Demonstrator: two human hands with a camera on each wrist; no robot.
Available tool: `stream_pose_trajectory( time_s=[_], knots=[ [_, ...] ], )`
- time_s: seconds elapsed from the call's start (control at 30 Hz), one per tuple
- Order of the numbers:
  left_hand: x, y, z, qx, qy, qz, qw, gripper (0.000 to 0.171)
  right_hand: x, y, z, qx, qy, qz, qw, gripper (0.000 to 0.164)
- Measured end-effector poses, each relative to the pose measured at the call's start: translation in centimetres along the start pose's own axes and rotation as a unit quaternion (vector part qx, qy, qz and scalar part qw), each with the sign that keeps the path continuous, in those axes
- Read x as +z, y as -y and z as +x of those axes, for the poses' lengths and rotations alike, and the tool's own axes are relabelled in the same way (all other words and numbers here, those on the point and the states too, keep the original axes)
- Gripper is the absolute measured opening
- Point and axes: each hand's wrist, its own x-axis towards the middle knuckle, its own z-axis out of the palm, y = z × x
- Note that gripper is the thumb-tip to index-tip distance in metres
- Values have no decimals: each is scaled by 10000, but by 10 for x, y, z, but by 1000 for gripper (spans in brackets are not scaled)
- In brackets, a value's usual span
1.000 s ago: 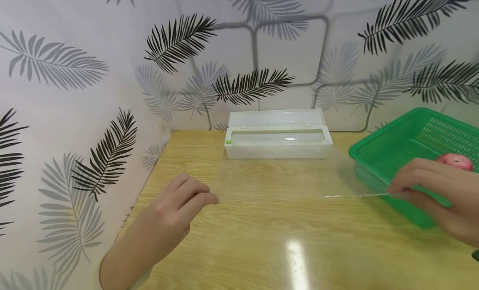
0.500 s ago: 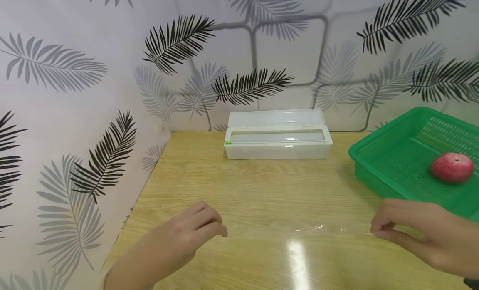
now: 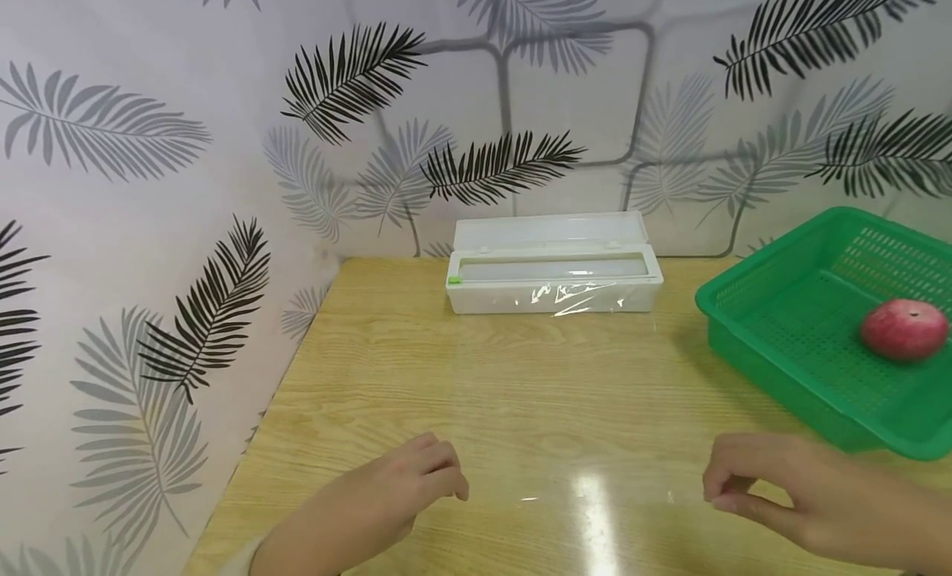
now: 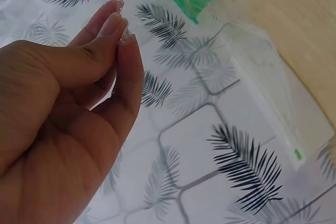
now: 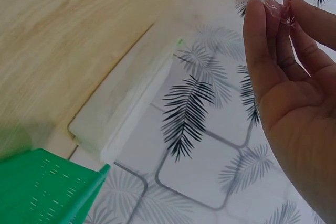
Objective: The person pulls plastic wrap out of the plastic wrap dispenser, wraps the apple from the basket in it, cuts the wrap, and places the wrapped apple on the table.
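A sheet of clear cling film stretches from the white cling film dispenser toward me, its front edge showing as faint glints. My left hand holds the left corner; in the left wrist view the crumpled film sits pinched between thumb and fingertips. At the opposite corner my right hand pinches the film, bunched at the fingertips in the right wrist view. The dispenser's lid stands raised at the back, and bright wrinkles cross its front face.
On the right stands a green perforated plastic basket with a round pinkish-red fruit in it. The wooden table meets a leaf-patterned covering at the left and back.
Both hands have come lower and nearer to me, drawing the film out longer. My right hand has moved left from over the basket, uncovering the fruit. Glints now show on the dispenser's front.
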Motion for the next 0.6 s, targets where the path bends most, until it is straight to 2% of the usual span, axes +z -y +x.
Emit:
stream_pose_trajectory(
  time_s=[0.1,0.23,0.43,0.6],
  knots=[
    [10,3,2,-64,40,1,10000,55,10,-7,-3,343,225,-2,9992,32],
    [25,8,6,-58,-31,63,10000,52,24,-18,-7,447,373,175,9982,30],
    [47,14,5,-223,155,-42,9996,42,39,-32,-13,702,601,450,9947,24],
    [66,19,3,-352,359,-47,9987,43,53,-46,-19,550,664,604,9944,25]
  ],
)
